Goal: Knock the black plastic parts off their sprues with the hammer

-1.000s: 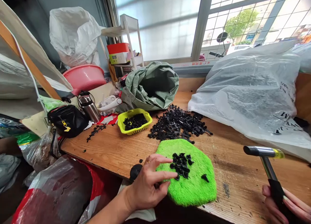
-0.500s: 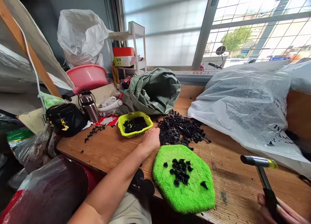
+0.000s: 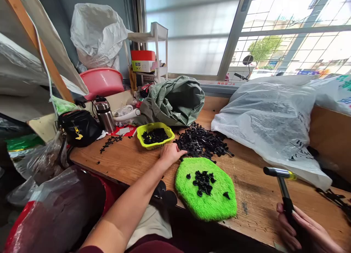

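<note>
One hammer point(image 3: 284, 189) is held in the right hand point(image 3: 312, 227) at the lower right of the frame, the fingers wrapped around its black handle; its head has a black face pointing left and a yellow one pointing right. The left hand point(image 3: 169, 153) is near the centre, just beside the left edge of a heap of black plastic strips point(image 3: 201, 141). Its fingers are curled, with one digit stretched toward the heap, and I cannot tell whether they pinch anything.

Below the heap, at the front edge of the wooden tabletop point(image 3: 253, 176), lies a bright green cloth pad point(image 3: 214, 207). On it is a cluster of black plastic plugs point(image 3: 203, 181), with one plug apart on the left and another on the right.

Just above the left hand sits a yellow basket point(image 3: 150, 146) holding small black pieces point(image 3: 155, 136). Behind it, a green woven sack point(image 3: 164, 103) gapes open. Left of centre stand a steel flask point(image 3: 105, 116) and a black bag point(image 3: 79, 127). A translucent plastic bag point(image 3: 265, 114) covers the right background.
</note>
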The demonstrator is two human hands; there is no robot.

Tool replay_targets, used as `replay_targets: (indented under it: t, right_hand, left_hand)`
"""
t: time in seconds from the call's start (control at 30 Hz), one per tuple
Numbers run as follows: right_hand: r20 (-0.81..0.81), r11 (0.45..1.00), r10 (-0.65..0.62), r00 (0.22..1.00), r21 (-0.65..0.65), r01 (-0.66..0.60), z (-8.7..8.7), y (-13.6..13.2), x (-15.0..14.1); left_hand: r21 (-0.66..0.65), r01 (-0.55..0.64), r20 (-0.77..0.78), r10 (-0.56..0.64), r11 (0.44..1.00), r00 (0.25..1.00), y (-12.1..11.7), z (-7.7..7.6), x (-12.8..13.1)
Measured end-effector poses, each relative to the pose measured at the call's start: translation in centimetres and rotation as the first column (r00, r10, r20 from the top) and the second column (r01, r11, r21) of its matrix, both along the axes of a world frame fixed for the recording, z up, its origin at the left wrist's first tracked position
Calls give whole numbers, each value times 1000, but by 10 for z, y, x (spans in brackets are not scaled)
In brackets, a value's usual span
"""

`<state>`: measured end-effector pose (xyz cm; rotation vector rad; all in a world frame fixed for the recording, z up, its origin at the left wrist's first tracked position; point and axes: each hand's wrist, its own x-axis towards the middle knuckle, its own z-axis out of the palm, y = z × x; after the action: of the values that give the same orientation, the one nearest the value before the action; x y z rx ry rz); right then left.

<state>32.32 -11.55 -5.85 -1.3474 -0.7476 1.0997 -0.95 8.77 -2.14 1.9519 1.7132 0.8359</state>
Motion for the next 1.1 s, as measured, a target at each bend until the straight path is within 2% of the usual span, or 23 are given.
replay_targets:
  t: [0.13, 0.27, 0.33, 0.4, 0.47, 0.53, 0.63, 0.73, 0.8, 0.87, 0.9, 0.97, 1.03, 1.1]
  right_hand:
    - [-52, 1000, -7, 999, 29, 8, 10, -1, -9]
    - [-83, 998, -14, 996, 58, 19, 17, -4, -17]
    - [-91, 997, -24, 996, 71, 31, 20, -6, -19]
    - [-95, 996, -30, 995, 79, 38, 22, -7, -20]
    - [-98, 996, -29, 995, 78, 37, 24, -7, -21]
    - [-101, 997, -27, 994, 75, 35, 24, -7, -21]
    - [-106, 997, -34, 994, 72, 41, 22, -5, -21]
    - [-105, 996, -37, 994, 74, 45, 21, -3, -21]
    - [-101, 996, -40, 994, 77, 48, 21, -2, -22]
    - [-94, 996, -43, 995, 74, 50, 21, -2, -23]
    - [-89, 996, -44, 995, 72, 51, 22, -2, -24]
    - [-83, 996, -47, 995, 71, 53, 22, -3, -25]
    - [-77, 996, -47, 996, 69, 53, 23, -5, -25]
    - [-71, 997, -46, 996, 64, 51, 24, -6, -26]
  left_hand:
    - [-6, 28, 123, -27, 1000, 992, 8, -5, 10]
    - [84, 17, 240, -36, 996, 970, 5, -1, 7]
    - [147, 16, 279, -57, 989, 959, -3, 3, -4]
    - [248, 72, 282, -143, 966, 949, -15, 3, -22]
    - [361, 171, 215, -261, 917, 941, -28, 0, -44]
    - [410, 229, 121, -301, 883, 946, -39, -7, -65]
    - [372, 155, 112, -210, 915, 971, -46, -17, -86]
    - [341, -1, 227, -82, 940, 971, -44, -23, -88]
    - [308, -85, 381, -41, 948, 924, -42, -25, -81]
    - [196, -107, 597, -32, 975, 801, -44, -26, -72]
    - [112, -86, 695, -16, 990, 718, -46, -26, -67]
    - [-69, 39, 809, 33, 997, 587, -54, -25, -59]
    - [-174, 179, 839, 51, 968, 541, -65, -22, -53]
    - [-173, 230, 852, 28, 958, 523, -75, -19, -49]
